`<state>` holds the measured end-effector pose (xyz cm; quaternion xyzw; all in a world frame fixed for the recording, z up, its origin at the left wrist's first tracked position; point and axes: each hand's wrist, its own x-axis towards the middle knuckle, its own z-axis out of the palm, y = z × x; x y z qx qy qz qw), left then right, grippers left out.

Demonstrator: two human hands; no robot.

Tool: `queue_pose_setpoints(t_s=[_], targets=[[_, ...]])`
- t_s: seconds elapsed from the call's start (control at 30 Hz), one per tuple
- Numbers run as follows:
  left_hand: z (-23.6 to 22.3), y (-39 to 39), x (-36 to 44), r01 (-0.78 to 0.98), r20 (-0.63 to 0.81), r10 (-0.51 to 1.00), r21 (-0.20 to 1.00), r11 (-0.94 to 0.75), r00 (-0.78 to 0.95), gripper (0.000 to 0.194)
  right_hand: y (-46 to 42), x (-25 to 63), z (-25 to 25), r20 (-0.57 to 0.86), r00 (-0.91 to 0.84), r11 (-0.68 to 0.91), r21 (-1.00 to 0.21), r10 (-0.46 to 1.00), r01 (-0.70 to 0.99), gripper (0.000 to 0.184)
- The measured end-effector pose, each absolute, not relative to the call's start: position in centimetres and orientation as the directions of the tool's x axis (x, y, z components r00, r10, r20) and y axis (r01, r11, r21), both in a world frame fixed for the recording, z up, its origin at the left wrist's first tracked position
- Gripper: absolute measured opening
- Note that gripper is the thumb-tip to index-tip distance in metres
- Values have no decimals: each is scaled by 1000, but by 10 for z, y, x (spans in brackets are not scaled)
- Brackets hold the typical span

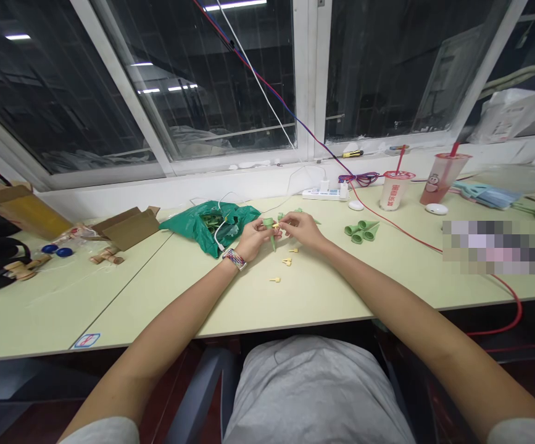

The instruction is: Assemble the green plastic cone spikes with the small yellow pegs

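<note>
My left hand (250, 240) is closed around a green plastic cone-shaped spike (268, 222), its wide end up and its point down. In the fingertips of my right hand (305, 230) is a small yellow plastic peg (276, 226), held against the side of the spike near its top. Whether the peg sits in the spike cannot be made out. Several like yellow pegs (287, 262) lie on the table below my hands. To the right, several green cone spikes (360, 231) rest in a group, and a few green pieces are partly hidden behind my right hand.
Left of my hands lies a green plastic bag (193, 225) with green pieces inside. A power strip (325, 193), two drink cups (393, 191) and a red cable (397, 226) are at the back and right. Cardboard boxes (126, 228) and wooden toys (107, 256) stand left.
</note>
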<state>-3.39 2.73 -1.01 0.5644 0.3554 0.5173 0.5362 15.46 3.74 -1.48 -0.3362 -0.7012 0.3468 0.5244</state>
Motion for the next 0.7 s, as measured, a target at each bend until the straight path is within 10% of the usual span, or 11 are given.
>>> queue_pose_setpoints(t_s=[0.7], targets=[[-7, 22, -30, -167, 164, 956, 978, -125, 245, 48, 43, 158, -17, 320, -275, 355, -931, 907, 87, 31]])
